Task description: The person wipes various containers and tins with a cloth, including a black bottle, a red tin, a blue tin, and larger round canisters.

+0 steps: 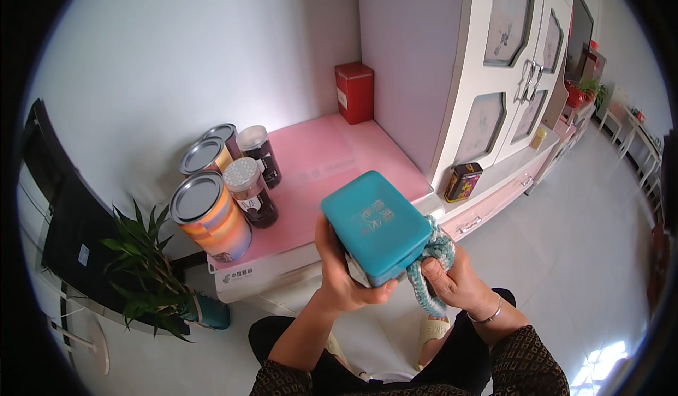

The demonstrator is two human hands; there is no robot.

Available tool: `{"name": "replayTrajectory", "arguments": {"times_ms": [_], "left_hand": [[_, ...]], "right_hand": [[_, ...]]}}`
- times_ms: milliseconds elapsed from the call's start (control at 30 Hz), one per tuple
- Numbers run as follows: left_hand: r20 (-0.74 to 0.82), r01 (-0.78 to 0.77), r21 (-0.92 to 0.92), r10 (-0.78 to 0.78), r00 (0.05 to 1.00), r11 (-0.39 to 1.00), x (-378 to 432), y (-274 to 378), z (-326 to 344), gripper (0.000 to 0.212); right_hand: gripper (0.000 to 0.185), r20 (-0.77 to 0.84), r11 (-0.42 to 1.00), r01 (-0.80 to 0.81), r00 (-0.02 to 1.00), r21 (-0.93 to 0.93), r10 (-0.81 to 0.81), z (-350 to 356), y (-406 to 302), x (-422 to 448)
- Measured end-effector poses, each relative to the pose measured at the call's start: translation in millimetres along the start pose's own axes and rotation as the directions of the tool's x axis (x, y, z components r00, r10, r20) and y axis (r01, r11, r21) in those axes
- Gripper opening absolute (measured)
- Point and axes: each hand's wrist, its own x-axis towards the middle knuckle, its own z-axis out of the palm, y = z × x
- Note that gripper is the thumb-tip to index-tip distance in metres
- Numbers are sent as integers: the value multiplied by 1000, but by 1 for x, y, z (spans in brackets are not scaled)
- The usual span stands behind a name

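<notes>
My left hand (pixel 341 279) grips a box-shaped tin with a teal lid (pixel 376 224) from its left side and underneath. The lid faces up and bears writing; most of the tin's body is hidden below it. In my right hand (pixel 458 285) is a teal-and-white knitted cloth (pixel 437 258), bunched up against the tin's right side. A loop of the cloth hangs below my fingers. Both hands are above the near edge of a low surface with a pink cover (pixel 318 152).
At the left of the pink cover stand several round cans (pixel 212 216) and two clear jars with pale lids (pixel 251 192). A red tin (pixel 355 93) sits in the back corner. A small dark tin (pixel 463 182) stands on the ledge of a white cabinet (pixel 450 147). A leafy plant (pixel 148 253) is at left.
</notes>
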Motion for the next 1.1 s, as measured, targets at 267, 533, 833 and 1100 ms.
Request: {"name": "replayTrajectory", "arguments": {"times_ms": [267, 533, 833, 1100], "left_hand": [[4, 66, 208, -68, 998, 976, 83, -29, -13, 101], [-7, 345, 114, -346, 938, 932, 144, -89, -62, 102], [-200, 510, 76, -488, 850, 857, 161, -129, -80, 93], [-449, 557, 250, -415, 792, 792, 179, -187, -76, 66]], "right_hand": [[34, -176, 999, -39, 983, 24, 43, -9, 11, 82], [29, -213, 995, -100, 972, 12, 100, 1, 76, 174], [32, -312, 993, -113, 946, -45, 93, 28, 132, 232], [31, -521, 981, -164, 849, -103, 88, 51, 141, 271]]}}
